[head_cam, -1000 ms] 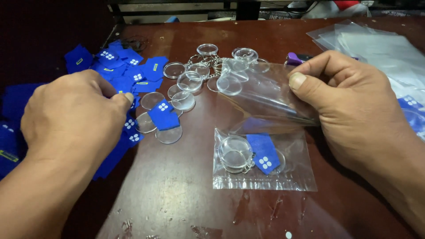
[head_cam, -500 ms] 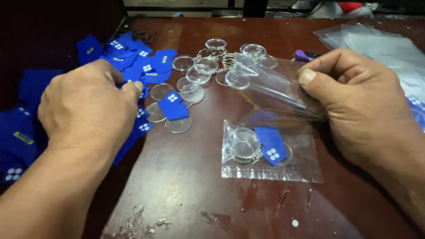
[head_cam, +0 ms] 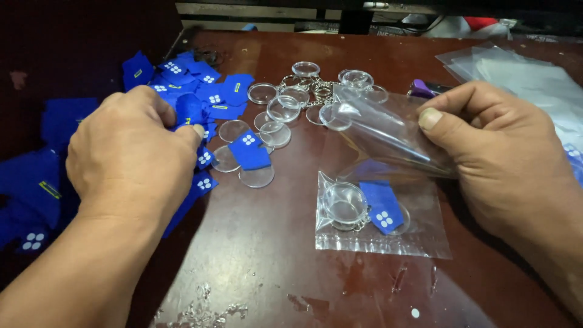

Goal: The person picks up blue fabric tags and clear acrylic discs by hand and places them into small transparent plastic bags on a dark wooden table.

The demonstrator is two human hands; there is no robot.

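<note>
My left hand (head_cam: 130, 158) rests on a pile of small blue fabric tags (head_cam: 206, 97) at the table's left, its fingertips pinching one blue tag (head_cam: 189, 112). My right hand (head_cam: 498, 152) holds an empty clear plastic bag (head_cam: 379, 130) by one end, lifted above the table. Under that bag lies a filled clear bag (head_cam: 379, 212) containing a round clear keychain case and a blue tag. Several loose clear round keychain cases (head_cam: 285, 109) with metal rings are spread between the two hands. One blue tag (head_cam: 249, 149) lies among them.
A stack of empty clear bags (head_cam: 528, 79) sits at the far right. A small purple object (head_cam: 422, 90) lies beside it. The worn brown table (head_cam: 273, 267) has flaked patches near its front. More blue tags (head_cam: 36, 188) lie along the dark left side.
My left hand has shifted slightly right and closed its fingertips on a blue tag in the pile. The right hand keeps holding the empty bag in much the same place.
</note>
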